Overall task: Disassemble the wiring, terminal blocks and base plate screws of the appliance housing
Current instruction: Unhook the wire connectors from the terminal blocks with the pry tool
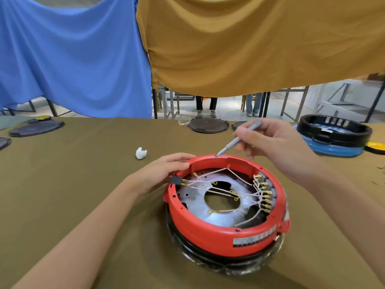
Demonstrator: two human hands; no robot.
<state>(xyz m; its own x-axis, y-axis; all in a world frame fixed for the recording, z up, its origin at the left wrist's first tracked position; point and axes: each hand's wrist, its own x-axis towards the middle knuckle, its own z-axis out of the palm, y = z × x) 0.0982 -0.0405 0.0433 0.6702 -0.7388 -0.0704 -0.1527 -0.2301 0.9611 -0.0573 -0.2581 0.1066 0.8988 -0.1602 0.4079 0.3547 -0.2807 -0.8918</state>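
Observation:
A round red appliance housing (218, 234) lies upside down on the olive cloth table, with its silvery base plate (223, 217) showing inside. Beige wires (233, 191) with brass ring lugs cross the plate and gather at a row of brass terminals (265, 195) on the right inner wall. A black terminal block (176, 181) sits on the left rim. My left hand (160, 174) grips the far left rim beside that block. My right hand (277, 142) holds a thin grey screwdriver (237, 139), whose tip touches the far rim of the housing.
A small white plastic piece (141, 153) lies on the cloth left of the housing. A black and blue housing (333, 135) stands at the far right, with dark flat lids (207, 125) along the table's far edge. Blue and mustard cloths hang behind; people's legs show beyond.

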